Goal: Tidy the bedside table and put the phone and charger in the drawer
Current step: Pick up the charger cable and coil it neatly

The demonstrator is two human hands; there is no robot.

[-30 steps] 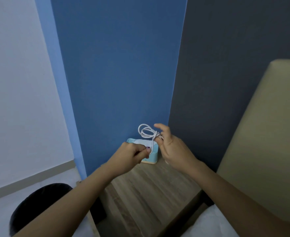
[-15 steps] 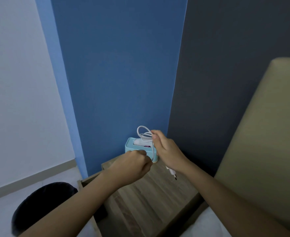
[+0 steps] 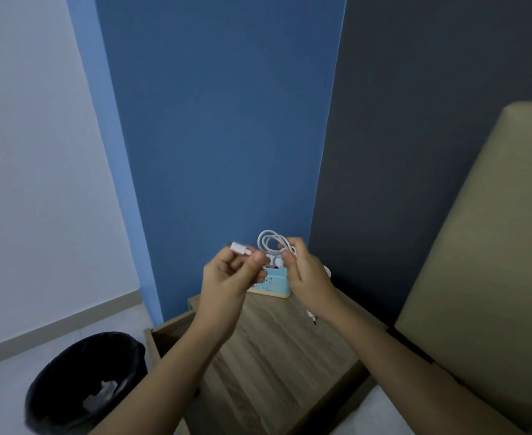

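Both hands hold a white charger cable above the back of the wooden bedside table. My right hand pinches the coiled loops, and the plug end dangles below its wrist. My left hand grips the cable's free end, its white connector sticking out to the left. The table's drawer stands pulled out on the left side. No phone is visible.
A light blue box sits at the table's back edge against the blue wall, partly hidden by my hands. A black-lined waste bin stands on the floor at left. A beige padded headboard rises on the right.
My left hand has risen from in front of the blue box and now holds the connector end up level with the coil. The right hand keeps the loops.
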